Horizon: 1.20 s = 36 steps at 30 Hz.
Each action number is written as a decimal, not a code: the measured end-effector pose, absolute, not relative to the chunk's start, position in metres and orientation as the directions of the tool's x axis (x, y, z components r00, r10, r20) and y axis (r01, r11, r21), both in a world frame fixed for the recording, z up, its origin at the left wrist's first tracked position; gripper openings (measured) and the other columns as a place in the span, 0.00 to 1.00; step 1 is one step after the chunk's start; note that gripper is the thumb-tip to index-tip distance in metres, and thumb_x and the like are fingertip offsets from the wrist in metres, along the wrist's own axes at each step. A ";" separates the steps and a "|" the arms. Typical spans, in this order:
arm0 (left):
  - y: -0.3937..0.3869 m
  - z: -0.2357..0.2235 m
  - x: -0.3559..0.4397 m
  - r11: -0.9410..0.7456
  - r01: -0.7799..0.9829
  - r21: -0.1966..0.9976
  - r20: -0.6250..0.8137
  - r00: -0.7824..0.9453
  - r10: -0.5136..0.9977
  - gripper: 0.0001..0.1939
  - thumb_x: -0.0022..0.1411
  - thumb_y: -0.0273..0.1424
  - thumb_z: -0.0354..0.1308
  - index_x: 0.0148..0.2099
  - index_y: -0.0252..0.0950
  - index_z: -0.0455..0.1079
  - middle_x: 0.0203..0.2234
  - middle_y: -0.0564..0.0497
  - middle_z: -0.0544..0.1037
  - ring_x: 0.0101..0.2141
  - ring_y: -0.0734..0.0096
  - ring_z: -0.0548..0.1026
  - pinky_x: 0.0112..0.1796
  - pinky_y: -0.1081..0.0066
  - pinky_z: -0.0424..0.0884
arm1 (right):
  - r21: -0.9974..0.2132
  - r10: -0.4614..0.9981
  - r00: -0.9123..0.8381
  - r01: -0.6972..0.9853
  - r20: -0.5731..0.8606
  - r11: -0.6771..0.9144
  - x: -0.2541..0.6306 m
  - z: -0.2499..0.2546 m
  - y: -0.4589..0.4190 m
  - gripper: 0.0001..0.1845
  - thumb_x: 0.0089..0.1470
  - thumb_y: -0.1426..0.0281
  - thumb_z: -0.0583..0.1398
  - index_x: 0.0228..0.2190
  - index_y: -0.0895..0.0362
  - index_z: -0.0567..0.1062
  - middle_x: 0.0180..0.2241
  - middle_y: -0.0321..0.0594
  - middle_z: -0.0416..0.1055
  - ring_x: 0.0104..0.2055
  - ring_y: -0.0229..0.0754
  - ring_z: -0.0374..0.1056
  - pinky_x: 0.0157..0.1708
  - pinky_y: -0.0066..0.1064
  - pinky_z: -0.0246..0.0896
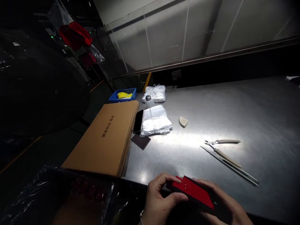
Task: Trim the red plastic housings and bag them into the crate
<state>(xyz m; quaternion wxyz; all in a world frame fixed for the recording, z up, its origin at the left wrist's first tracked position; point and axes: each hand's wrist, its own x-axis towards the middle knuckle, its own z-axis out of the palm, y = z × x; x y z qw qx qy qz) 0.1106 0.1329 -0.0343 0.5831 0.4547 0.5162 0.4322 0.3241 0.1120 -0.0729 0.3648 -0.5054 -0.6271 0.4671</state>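
A pale panelled partition with a metal rail runs behind the steel tabletop, which catches a bright patch of overhead light, while a dark floor with a yellow line extends left toward a dim shelving rack.

The left hand and the right hand are bare. A thin pale band, probably a bracelet, sits just below the left hand, and the arm beyond it fades into shadow.

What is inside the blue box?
A yellow roll lies in the blue box. The box's front wall hides the bottom, so anything lying lower down cannot be seen.
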 end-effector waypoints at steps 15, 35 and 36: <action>0.116 -0.038 0.093 0.220 -0.105 0.970 -0.215 0.058 0.975 0.16 0.45 0.37 0.77 0.35 0.38 0.80 0.30 0.52 0.80 0.34 0.67 0.74 0.38 0.72 0.68 | -0.965 0.989 -0.132 0.260 -0.065 -0.029 0.304 -0.086 0.095 0.25 0.48 0.61 0.69 0.50 0.45 0.77 0.52 0.40 0.78 0.51 0.52 0.76 0.49 0.31 0.72; 0.121 -0.047 0.096 0.309 -0.053 0.949 -0.304 0.086 0.949 0.13 0.48 0.36 0.75 0.36 0.40 0.79 0.31 0.53 0.78 0.36 0.68 0.74 0.39 0.73 0.68 | -0.939 0.993 -0.091 0.342 -0.074 -0.039 0.304 -0.082 0.094 0.24 0.50 0.61 0.68 0.50 0.46 0.77 0.51 0.39 0.78 0.53 0.47 0.74 0.51 0.28 0.69; 0.120 -0.047 0.097 0.315 -0.055 0.947 -0.311 0.081 0.947 0.14 0.48 0.36 0.75 0.37 0.40 0.79 0.31 0.53 0.79 0.35 0.68 0.74 0.40 0.73 0.68 | -0.937 0.990 -0.106 0.346 -0.097 -0.055 0.306 -0.084 0.093 0.25 0.51 0.61 0.68 0.51 0.45 0.76 0.52 0.38 0.77 0.54 0.46 0.73 0.52 0.29 0.69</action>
